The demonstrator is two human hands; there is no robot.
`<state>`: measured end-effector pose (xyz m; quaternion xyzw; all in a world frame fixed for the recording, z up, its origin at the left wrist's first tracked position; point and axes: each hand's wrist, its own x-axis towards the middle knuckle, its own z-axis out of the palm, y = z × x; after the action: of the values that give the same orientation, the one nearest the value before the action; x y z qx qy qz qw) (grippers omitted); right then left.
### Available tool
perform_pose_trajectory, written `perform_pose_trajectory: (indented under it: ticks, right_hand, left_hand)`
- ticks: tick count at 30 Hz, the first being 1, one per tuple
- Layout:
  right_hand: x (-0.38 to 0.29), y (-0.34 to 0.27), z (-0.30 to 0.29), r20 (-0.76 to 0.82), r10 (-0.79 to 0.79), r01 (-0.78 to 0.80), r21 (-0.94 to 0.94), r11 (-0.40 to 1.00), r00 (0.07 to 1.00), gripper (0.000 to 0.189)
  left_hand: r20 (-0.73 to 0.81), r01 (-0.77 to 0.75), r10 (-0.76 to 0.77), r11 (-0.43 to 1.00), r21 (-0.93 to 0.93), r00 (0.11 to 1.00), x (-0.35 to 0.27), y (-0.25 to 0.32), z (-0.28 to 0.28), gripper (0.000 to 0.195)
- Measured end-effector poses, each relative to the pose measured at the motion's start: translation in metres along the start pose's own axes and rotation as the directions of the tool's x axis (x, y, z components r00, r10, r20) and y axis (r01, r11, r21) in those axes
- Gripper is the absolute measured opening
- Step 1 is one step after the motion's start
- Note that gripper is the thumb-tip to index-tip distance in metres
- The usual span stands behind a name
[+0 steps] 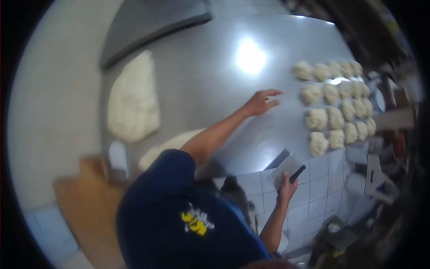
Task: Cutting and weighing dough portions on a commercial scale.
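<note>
My left hand (262, 102) hovers over or rests on the middle of a stainless steel table (201, 84), its fingers apart and holding nothing. In my right hand (288, 191), beyond the table's near edge, is a dough scraper (285, 166) with a wide flat blade and a black handle. To the right, several rows of pale dough pieces (331, 94) sit on the steel. A large mass of dough (136, 101) lies at the left end. Nearer me, a second dough piece (171, 148) is partly hidden by my left upper arm.
A dark raised edge (158, 38) runs along the table's far left. Near the left corner is a white object (118, 158), and beside the table stands a brown board-like surface (90, 208). White tiles (319, 188) cover the floor. Blurred equipment (379, 181) crowds the right.
</note>
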<state>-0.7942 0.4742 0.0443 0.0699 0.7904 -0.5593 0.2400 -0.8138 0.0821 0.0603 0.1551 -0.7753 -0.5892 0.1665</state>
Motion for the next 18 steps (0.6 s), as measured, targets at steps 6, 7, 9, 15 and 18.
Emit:
perform_pose_trajectory:
  ticks: [6,7,9,15,18]
  right_hand:
    - [-0.077,-0.061,0.142,0.519,-0.118,0.232,-0.161,0.959,0.847,0.041]
    - [-0.091,-0.06,0.167,0.533,-0.117,0.243,-0.172,0.955,0.838,0.041]
    - [-0.124,-0.054,0.203,0.715,-0.223,0.412,-0.099,0.906,0.663,0.039]
    - [-0.236,-0.035,0.317,0.871,-0.221,0.623,-0.116,0.774,0.438,0.03]
    - [-0.262,-0.031,0.372,0.886,-0.224,0.738,-0.173,0.652,0.406,0.03]
  left_hand:
    - [-0.572,0.185,0.089,0.896,0.403,0.815,-0.318,0.023,-0.112,0.034]
    - [-0.63,0.239,0.166,0.829,0.506,0.759,-0.358,0.021,-0.134,0.031]
    - [-0.701,0.498,0.122,0.619,0.607,0.703,-0.435,0.02,-0.16,0.047]
    - [-0.759,0.76,-0.172,0.346,0.551,0.628,-0.533,-0.018,-0.195,0.066]
    - [-0.708,0.632,-0.081,0.531,0.565,0.701,-0.537,-0.035,-0.201,0.073]
